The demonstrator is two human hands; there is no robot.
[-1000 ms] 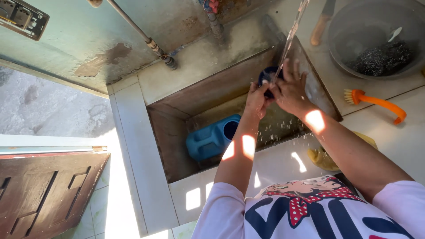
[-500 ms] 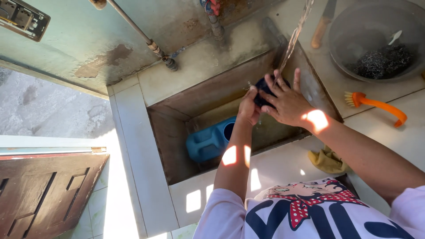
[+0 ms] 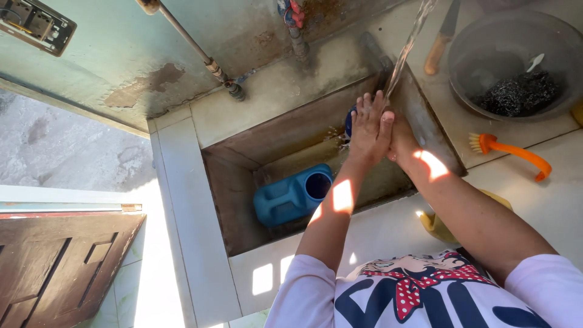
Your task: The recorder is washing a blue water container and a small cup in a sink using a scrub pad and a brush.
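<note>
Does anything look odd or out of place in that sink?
Yes: a blue plastic jug lies tipped on its side in the bottom of the sink, open mouth facing sideways. The wall above has patches of peeled paint.

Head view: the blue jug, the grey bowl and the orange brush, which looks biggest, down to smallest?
1. Grey bowl, though cut off by the frame edge.
2. Blue jug, lying in the sink.
3. Orange brush, clearly smallest.

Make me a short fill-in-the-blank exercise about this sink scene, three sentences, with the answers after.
1. A stream of ____ falls onto the hands.
2. The jug lying in the sink is ____ in colour.
3. The brush on the counter has an ____ handle.

Missing words: water; blue; orange
</note>
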